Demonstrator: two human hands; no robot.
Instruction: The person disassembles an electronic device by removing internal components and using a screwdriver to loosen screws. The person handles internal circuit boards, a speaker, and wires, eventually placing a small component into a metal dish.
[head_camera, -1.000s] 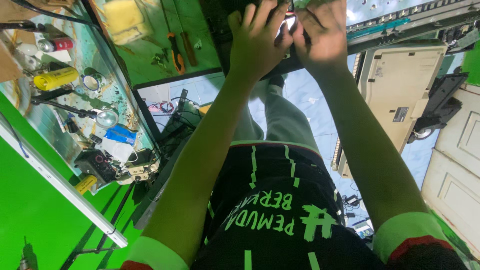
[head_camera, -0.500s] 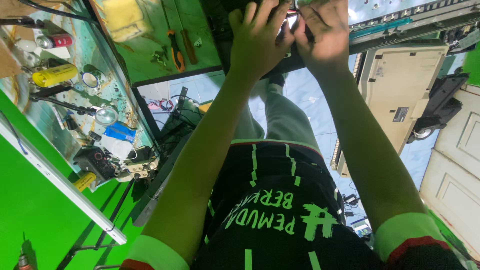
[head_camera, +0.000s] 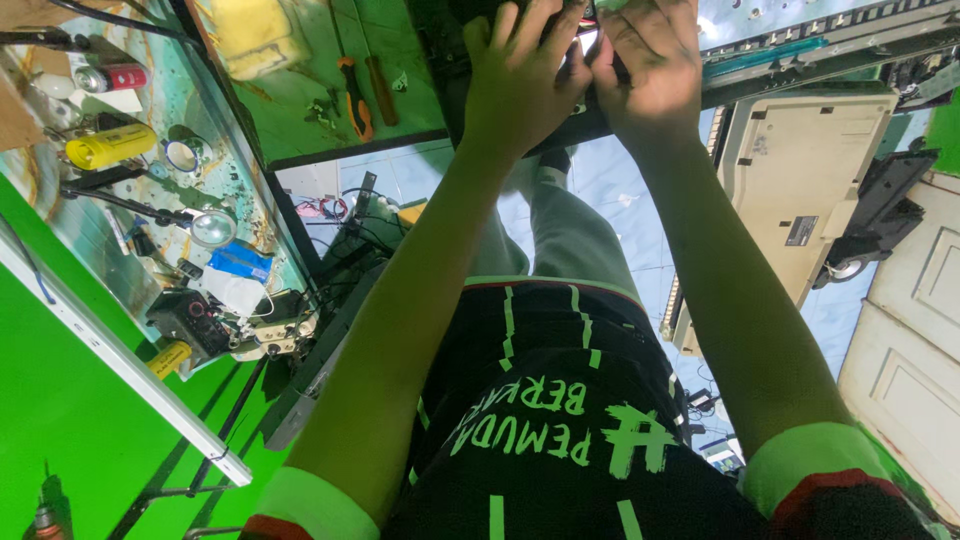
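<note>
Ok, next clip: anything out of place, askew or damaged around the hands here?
Nothing looks spilled or broken. Both hands, left hand and right hand, press on a dark device at the table edge. The side shelf is cluttered: a yellow can lies on its side. A beige panel leans by the floor.

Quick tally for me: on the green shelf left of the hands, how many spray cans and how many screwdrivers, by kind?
Spray cans: 2, one yellow spray can and one red-capped spray can
Screwdrivers: 2, one orange-handled screwdriver and one brown-handled screwdriver
Total: 4
</note>
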